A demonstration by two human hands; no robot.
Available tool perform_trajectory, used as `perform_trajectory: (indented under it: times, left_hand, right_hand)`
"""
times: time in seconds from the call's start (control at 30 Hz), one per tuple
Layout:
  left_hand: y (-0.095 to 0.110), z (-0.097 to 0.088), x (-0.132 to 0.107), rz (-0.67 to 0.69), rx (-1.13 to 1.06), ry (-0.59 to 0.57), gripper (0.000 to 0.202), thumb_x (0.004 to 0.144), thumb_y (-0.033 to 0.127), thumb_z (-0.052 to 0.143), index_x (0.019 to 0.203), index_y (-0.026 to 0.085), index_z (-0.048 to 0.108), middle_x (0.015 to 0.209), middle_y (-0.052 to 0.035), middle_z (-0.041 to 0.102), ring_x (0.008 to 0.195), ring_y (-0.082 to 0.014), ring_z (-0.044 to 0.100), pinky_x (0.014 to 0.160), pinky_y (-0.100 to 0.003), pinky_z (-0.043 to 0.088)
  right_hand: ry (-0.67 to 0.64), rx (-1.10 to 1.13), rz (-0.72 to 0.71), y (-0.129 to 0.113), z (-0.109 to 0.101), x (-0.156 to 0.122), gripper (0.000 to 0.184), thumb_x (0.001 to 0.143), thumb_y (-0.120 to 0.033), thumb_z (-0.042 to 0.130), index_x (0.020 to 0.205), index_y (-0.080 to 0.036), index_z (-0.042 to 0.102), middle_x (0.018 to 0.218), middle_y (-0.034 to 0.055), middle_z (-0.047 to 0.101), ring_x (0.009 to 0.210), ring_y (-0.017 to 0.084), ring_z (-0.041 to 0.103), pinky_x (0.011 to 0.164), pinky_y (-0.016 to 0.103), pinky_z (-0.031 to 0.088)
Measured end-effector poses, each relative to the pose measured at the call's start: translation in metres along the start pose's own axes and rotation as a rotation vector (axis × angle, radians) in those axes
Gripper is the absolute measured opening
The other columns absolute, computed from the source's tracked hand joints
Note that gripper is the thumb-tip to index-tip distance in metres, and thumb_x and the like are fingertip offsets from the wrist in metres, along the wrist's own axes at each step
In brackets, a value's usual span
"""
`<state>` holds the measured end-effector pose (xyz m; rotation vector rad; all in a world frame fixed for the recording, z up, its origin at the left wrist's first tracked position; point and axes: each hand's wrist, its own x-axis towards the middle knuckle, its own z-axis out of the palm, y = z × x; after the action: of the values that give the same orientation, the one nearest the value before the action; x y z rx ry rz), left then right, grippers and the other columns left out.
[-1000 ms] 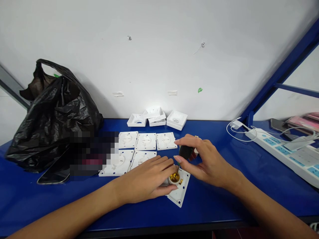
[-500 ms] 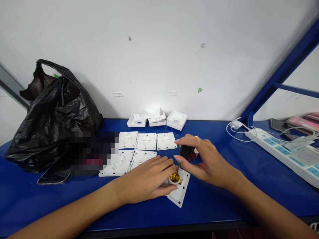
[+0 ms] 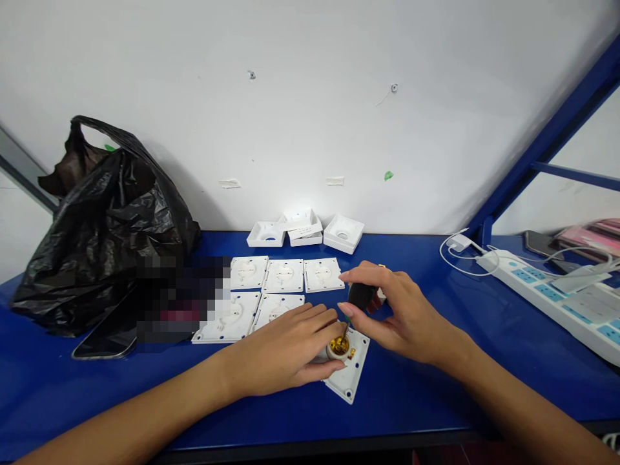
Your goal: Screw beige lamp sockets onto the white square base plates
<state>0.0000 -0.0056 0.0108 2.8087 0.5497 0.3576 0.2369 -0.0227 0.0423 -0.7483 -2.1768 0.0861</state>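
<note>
My left hand [image 3: 307, 345] is closed around a round white lamp holder [image 3: 331, 354] with brass parts inside. It sits on a square white plate [image 3: 357, 374] that lies skewed near the table's front. In my right hand [image 3: 402, 310], thumb and fingers grip the dark handle of a screwdriver [image 3: 362, 296]. Its shaft slants down into the lamp holder; the tip is hard to make out among the brass. A small brass piece [image 3: 351, 354] shows on the plate beside the holder. My left fingers hide part of the plate.
Several white square plates [image 3: 283, 276] lie in rows behind my left hand. White box-shaped covers [image 3: 343, 234] rest against the wall. A black plastic bag [image 3: 116, 226] and a phone [image 3: 106, 336] are at left. On the right lies a power strip [image 3: 547, 294] with white cables.
</note>
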Motion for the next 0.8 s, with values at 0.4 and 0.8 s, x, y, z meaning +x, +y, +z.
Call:
perform_trajectory:
  times: [0.4,0.8]
  left_hand:
    - [-0.001,0.003,-0.002,0.021,0.006,0.047,0.025,0.11,0.043,0.062,0.116,0.019,0.064,0.107,-0.0075,0.069,0.095,-0.0266,0.066,0.091,-0.04,0.053]
    - [-0.001,0.005,-0.001,-0.022,-0.072,0.043,0.026,0.107,0.042,0.068,0.117,0.02,0.062,0.112,-0.008,0.069,0.101,-0.0277,0.067,0.093,-0.04,0.053]
  right_hand:
    - [0.103,0.086,-0.038,0.002,0.009,-0.006,0.049,0.104,-0.023,0.066,0.148,-0.028,0.043,0.085,-0.0036,0.063,0.066,0.016,0.063,0.062,0.032,0.052]
    - [0.06,0.252,0.056,-0.004,0.011,-0.005,0.051,0.106,-0.018,0.061,0.154,-0.03,0.049,0.105,0.0036,0.065,0.083,0.018,0.059,0.07,0.033,0.055]
